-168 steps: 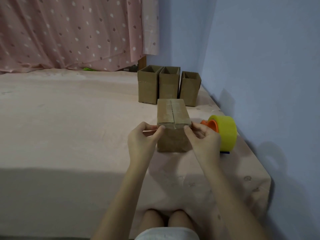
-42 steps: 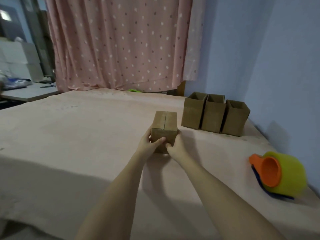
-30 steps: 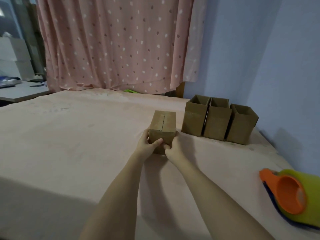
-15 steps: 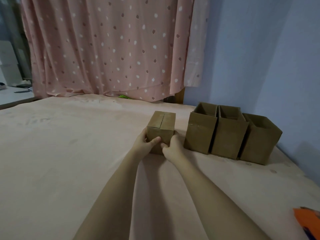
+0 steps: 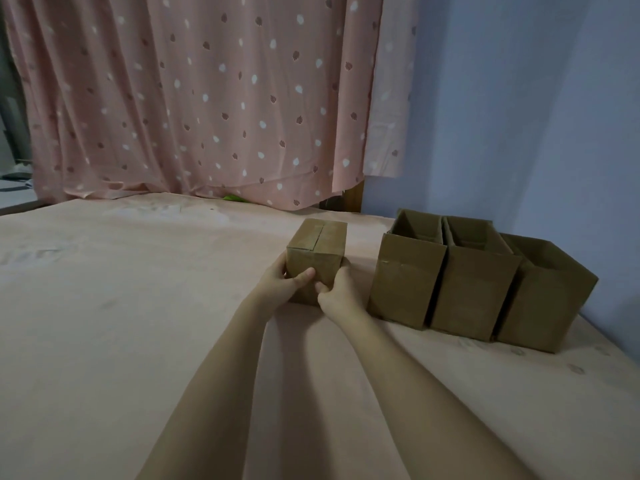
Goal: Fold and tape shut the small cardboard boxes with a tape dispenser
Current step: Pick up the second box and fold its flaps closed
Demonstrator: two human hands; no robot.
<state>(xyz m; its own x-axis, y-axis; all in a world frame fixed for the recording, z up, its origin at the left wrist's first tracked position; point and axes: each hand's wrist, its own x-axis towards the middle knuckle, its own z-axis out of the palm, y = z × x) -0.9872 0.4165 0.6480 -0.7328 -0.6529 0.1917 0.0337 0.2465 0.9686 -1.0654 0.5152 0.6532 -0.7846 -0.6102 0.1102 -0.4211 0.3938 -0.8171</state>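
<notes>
A small closed cardboard box (image 5: 320, 247) stands on the pink-covered surface (image 5: 121, 306), its top flaps meeting in a centre seam. My left hand (image 5: 282, 284) grips its left side, thumb across the front face. My right hand (image 5: 337, 289) holds the lower right front corner. To its right stand three open-topped cardboard boxes in a row: the nearest (image 5: 405, 278), the middle one (image 5: 474, 289) and the rightmost (image 5: 543, 299). The tape dispenser is out of view.
A pink dotted curtain (image 5: 207, 98) hangs behind the surface. A blue wall (image 5: 536, 116) runs along the right side, close behind the open boxes. A small green object (image 5: 235, 199) peeks out under the curtain hem.
Both hands have carried the closed box away from me and set it left of the open boxes. The view has swung up and left, and the yellow-and-orange tape dispenser has left the frame.
</notes>
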